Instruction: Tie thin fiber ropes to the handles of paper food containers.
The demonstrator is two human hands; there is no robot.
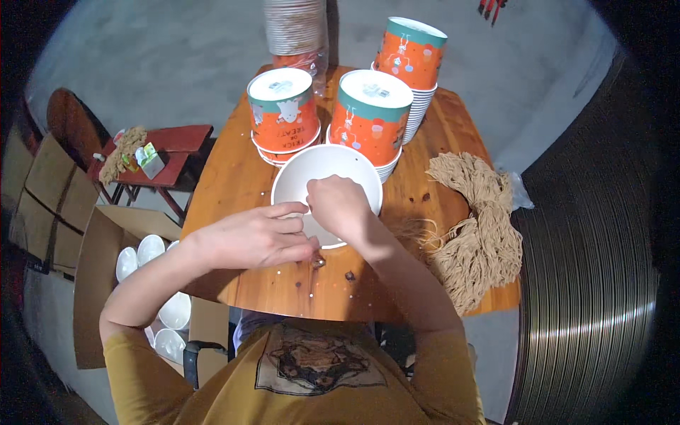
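Note:
A white-lined paper bucket (290,170) sits mouth up in front of me on the wooden table. Across its near-left rim lies my left hand (258,237), fingers bent over the edge and its thumb hidden. My right hand (338,205) is curled closed over the bucket's mouth. Whatever its fingertips pinch is hidden from view. One small dark dot, perhaps a hole, shows near the far rim. Just beyond stand upturned orange and green paper buckets, in a left stack (285,117) and a right stack (368,120).
Bundles of tan string (478,234) lie along the table's right side. Another bucket stack (411,60) rises at the back right, beside a tall wrapped stack (294,28). Small dark bits dot the near tabletop (283,294). A cardboard box (95,283) with white buckets stands lower left, near a red bench (177,139).

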